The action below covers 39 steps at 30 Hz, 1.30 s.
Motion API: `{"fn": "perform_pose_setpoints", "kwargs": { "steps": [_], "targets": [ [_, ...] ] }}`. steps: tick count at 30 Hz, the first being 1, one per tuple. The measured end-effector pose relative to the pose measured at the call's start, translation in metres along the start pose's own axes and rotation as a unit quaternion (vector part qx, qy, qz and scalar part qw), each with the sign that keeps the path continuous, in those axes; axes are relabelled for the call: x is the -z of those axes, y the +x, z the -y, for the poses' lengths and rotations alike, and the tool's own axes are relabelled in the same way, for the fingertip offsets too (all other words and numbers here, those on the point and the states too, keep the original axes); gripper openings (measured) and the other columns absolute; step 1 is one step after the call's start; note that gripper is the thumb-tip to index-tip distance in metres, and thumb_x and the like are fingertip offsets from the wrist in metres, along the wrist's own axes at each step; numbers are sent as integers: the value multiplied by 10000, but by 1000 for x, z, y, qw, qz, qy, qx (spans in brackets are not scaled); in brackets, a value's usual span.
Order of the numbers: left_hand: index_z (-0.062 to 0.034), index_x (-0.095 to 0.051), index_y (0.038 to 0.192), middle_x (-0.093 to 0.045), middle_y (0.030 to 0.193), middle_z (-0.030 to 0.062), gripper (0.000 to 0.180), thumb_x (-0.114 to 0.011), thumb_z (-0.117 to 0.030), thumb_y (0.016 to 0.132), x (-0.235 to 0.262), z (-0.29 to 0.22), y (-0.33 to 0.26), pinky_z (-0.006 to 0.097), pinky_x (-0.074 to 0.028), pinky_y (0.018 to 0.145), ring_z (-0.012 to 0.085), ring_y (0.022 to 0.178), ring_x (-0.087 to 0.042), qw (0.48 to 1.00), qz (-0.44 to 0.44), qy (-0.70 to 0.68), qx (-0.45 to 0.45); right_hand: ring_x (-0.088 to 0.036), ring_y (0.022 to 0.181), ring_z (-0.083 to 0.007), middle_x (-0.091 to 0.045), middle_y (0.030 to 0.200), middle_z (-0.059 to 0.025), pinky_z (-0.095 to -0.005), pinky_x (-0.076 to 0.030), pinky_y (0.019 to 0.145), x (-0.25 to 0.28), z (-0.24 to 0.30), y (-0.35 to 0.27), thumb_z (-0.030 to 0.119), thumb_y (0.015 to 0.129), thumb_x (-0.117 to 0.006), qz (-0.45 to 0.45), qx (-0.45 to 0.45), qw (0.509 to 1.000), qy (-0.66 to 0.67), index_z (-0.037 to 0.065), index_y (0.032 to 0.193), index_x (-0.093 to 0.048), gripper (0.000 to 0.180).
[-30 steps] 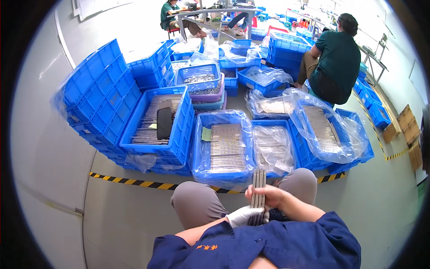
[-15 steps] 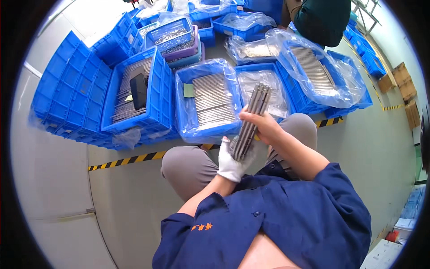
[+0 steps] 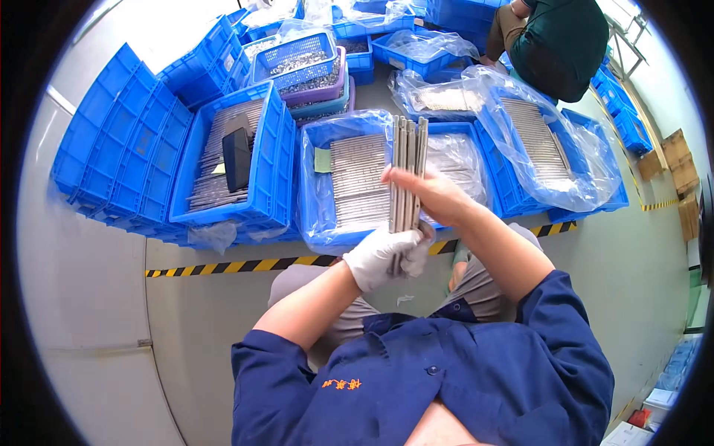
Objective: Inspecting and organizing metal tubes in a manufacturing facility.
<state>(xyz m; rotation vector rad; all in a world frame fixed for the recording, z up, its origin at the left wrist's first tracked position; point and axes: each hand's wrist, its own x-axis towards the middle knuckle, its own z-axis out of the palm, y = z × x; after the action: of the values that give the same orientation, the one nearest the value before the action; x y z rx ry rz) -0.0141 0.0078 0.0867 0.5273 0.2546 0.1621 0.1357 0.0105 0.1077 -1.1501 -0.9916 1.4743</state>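
Observation:
A bundle of several slim metal rods [image 3: 408,149] stands almost upright in front of me, held in both hands. My left hand [image 3: 383,259], in a white glove, is closed round the lower end of the bundle. Higher up, my bare right hand [image 3: 435,195] is wrapped round the rods, its thumb lying across them. Just behind the bundle is a blue bin [image 3: 306,215] lined with clear plastic, where rows of similar rods [image 3: 360,178] lie beside a pale green slip [image 3: 322,160]. The lower tips of the held rods are hidden by the glove.
At the left, a dark flat device [image 3: 237,160] rests on rods in a blue crate [image 3: 277,163], beside stacked crates [image 3: 123,141]. Baskets of small metal parts [image 3: 294,61] stand behind. Plastic-covered rods [image 3: 532,134] lie at the right. A person [image 3: 561,44] sits far right. Striped tape [image 3: 245,266] crosses the floor.
The rods have swung from tilted to nearly upright and risen slightly. My left hand has closed more fully round their lower end. The view has shifted a little.

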Motion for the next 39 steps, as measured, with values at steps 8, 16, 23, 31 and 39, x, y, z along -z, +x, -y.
{"fn": "perform_pose_setpoints", "kwargs": {
  "steps": [8,16,23,31,39],
  "targets": [
    [-36,-525,903,-461,558,6,178,-536,-139,759,27,-47,-1,199,-342,427,65,489,-435,857,-301,418,-16,-424,606,-90,-459,750,-7,-225,-383,540,61,-20,26,14,730,-474,-96,-60,988,109,22,1105,-435,378],
    [-18,-589,828,-533,627,-3,140,-538,-133,768,45,-50,4,169,-356,498,49,542,-472,879,-313,344,-101,-529,941,-296,-550,1058,-130,-372,-426,811,54,-44,27,-57,667,-436,100,174,769,-606,106,1005,-583,403],
    [17,-576,818,-499,571,3,139,-533,-106,771,45,-55,2,167,-315,428,55,474,-441,905,-310,269,-114,-570,674,-156,-601,744,-87,-271,-452,617,57,-33,32,23,749,-526,-78,134,883,-443,42,975,-578,233],
    [17,-595,795,-461,487,-9,173,-525,-139,774,31,-54,-3,176,-272,371,46,392,-385,884,-325,326,-77,-561,952,-235,-539,1065,-155,-336,-443,845,68,10,31,121,872,-451,-32,160,965,204,-9,1152,-456,308],
    [16,-595,807,-458,493,-14,187,-537,-159,773,29,-46,-2,172,-270,375,42,400,-382,886,-335,311,-80,-560,937,-163,-558,1041,-101,-248,-425,828,47,2,23,51,864,-457,-201,274,926,-167,-19,1119,-496,267]
  ]
}}
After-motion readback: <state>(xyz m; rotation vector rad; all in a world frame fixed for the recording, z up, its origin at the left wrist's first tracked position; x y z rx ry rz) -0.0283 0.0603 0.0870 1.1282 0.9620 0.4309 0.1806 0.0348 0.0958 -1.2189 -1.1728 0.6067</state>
